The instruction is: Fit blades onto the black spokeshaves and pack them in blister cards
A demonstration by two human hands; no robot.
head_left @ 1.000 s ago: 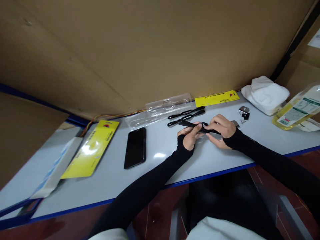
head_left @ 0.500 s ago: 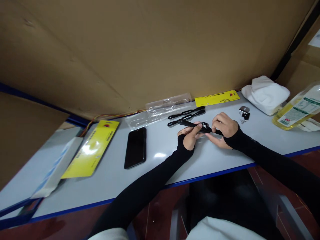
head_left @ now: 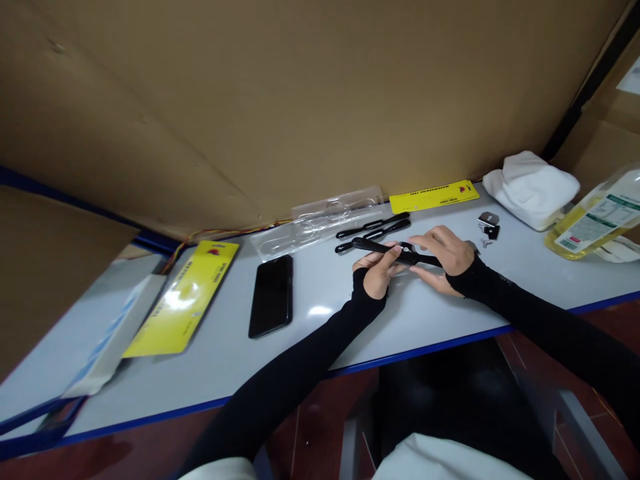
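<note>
My left hand [head_left: 378, 267] is closed around one handle of a black spokeshave body [head_left: 369, 247], which is held slanting just above the table. My right hand [head_left: 445, 257] grips the same spokeshave near its middle, fingers over the top and thumb underneath. Part of its far handle is hidden by that hand. Behind the hands, two more black spokeshave bodies [head_left: 373, 225] lie side by side. To the right of my right hand are a metal blade [head_left: 488, 219], a small black plate [head_left: 493, 233] and tiny screws [head_left: 486, 244].
A black phone [head_left: 271, 297] and a yellow card [head_left: 185, 297] lie to the left. Clear plastic packaging [head_left: 320, 223] and another yellow card [head_left: 434, 197] are along the cardboard wall [head_left: 300, 100]. A white cloth bundle [head_left: 533, 187] and a bottle of yellow liquid [head_left: 590, 217] stand at right.
The spokeshave and my left hand have shifted slightly left. My right fingers have stretched leftward over the spokeshave's middle.
</note>
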